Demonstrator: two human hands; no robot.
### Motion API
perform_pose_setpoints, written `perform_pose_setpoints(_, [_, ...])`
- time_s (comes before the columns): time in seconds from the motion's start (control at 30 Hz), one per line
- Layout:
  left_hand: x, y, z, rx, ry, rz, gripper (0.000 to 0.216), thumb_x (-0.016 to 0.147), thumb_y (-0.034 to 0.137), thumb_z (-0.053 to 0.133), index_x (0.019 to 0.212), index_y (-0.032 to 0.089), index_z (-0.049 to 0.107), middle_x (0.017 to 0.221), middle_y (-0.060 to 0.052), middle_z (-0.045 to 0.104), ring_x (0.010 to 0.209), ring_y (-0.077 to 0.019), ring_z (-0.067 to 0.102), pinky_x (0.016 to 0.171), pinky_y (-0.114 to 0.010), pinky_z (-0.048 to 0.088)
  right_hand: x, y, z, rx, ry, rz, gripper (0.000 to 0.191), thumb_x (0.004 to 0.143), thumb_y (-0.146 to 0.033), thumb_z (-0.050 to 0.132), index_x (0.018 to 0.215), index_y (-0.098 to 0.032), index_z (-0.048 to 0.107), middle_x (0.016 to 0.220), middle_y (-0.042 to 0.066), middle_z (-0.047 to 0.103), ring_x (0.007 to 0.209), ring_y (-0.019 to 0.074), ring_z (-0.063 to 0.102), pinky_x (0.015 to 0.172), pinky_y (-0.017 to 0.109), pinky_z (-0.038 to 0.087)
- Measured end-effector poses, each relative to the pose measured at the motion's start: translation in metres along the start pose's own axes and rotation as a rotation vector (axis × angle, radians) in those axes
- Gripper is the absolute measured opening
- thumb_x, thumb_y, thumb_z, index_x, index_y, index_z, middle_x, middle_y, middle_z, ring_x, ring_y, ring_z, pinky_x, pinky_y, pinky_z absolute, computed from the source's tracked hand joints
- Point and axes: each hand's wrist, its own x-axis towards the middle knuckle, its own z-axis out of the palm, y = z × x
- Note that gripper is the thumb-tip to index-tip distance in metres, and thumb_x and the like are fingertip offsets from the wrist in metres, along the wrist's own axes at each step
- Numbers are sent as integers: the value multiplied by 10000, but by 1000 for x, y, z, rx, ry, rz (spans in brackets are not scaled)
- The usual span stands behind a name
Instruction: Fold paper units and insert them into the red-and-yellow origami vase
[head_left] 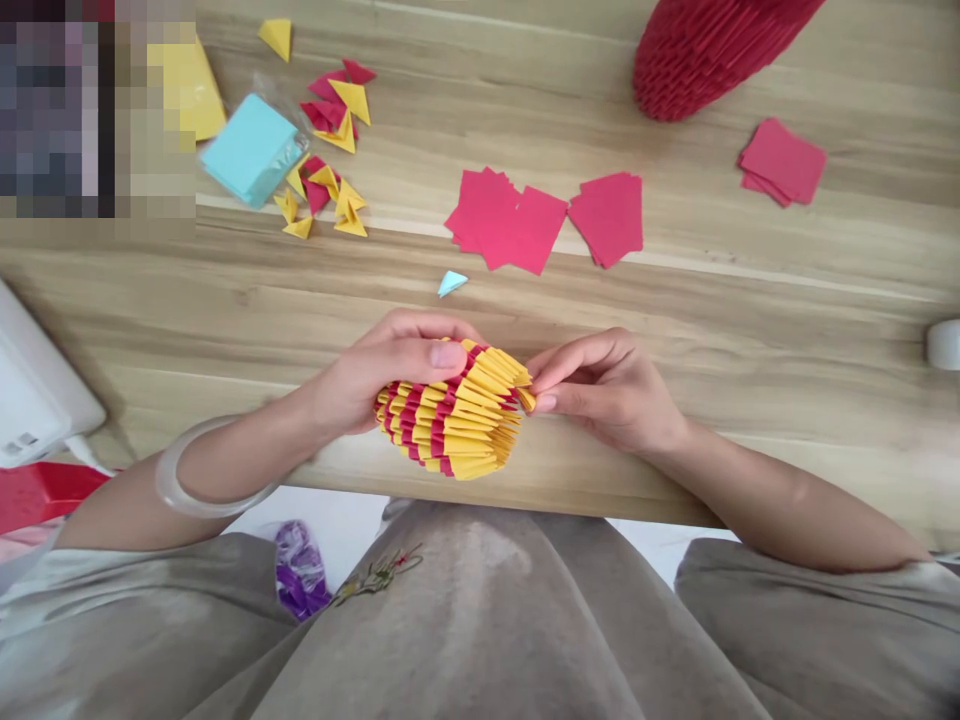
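Note:
My left hand (pixel 409 365) is wrapped round a yellow and red paper model (pixel 457 415) built from rows of folded pieces, its thumb lying along the upper side. The model is tilted, with its yellow open rim turned to the right. At that rim my right hand (pixel 611 390) pinches a small yellow folded paper piece (pixel 527 399) between thumb and fingertips, touching the model's edge. Just beyond the hands lies one light blue folded piece (pixel 452 284) on the wooden table (pixel 750 320).
Loose red and yellow folded pieces (pixel 349 205) lie at the back left, beside a light blue paper pack (pixel 251 150) and yellow paper (pixel 196 95). Red paper sheets (pixel 510 220) are spread farther back. A tall red paper model (pixel 697 60) stands at the back right, near more red sheets (pixel 784 162).

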Motion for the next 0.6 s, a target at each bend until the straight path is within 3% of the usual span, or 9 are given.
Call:
perform_pose_setpoints(0.2, [-2,-1,-4,113,-73,50,312,715,230,595,997,218,728,775,-41,749,654,-267,662,548,-337,493,0,0,1,-20,8,22,130,588,-225,850,639,-209,733,760,11,761,683,142,712,653,260,606])
perform_pose_setpoints(0.6, [-3,0,-6,201,-77,36,263,756,214,556,946,201,737,751,-52,738,620,-255,639,537,-325,456,0,3,1,39,19,97,148,586,-211,849,674,-198,731,712,0,742,620,112,682,606,235,583])
